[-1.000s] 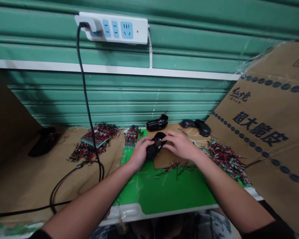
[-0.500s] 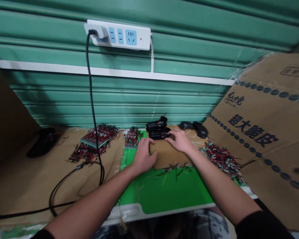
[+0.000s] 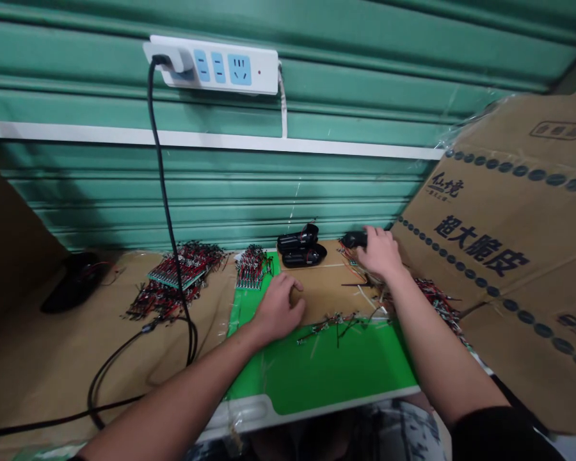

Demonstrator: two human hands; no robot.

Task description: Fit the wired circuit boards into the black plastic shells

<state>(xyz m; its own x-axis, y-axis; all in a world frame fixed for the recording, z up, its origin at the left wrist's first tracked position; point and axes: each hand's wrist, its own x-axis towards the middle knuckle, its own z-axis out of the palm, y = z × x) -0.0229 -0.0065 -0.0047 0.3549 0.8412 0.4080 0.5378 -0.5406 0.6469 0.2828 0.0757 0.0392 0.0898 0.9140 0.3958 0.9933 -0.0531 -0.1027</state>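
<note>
My left hand (image 3: 281, 307) rests on the brown cardboard piece (image 3: 329, 301) with its fingers loosely curved and the thumb apart, holding nothing. At the back right, my right hand (image 3: 380, 253) is closed over a curved black plastic shell, which the hand mostly hides. Another black shell (image 3: 354, 239) lies just left of its fingers. Two longer black shells (image 3: 303, 256) lie side by side near the wall, beyond my left hand. Small wired parts (image 3: 336, 322) are strewn along the near edge of the cardboard piece.
Bundles of red and black wired boards lie at left (image 3: 180, 272), centre (image 3: 252, 266) and right (image 3: 436, 301). A black cable (image 3: 166, 192) hangs from the power strip (image 3: 216, 64) across the left side. A cardboard wall (image 3: 509, 256) stands at right; a black shell (image 3: 72, 282) lies far left.
My right hand has left the two black shells at the centre and moved right to the shells at the back right. My left hand has stayed nearly in place.
</note>
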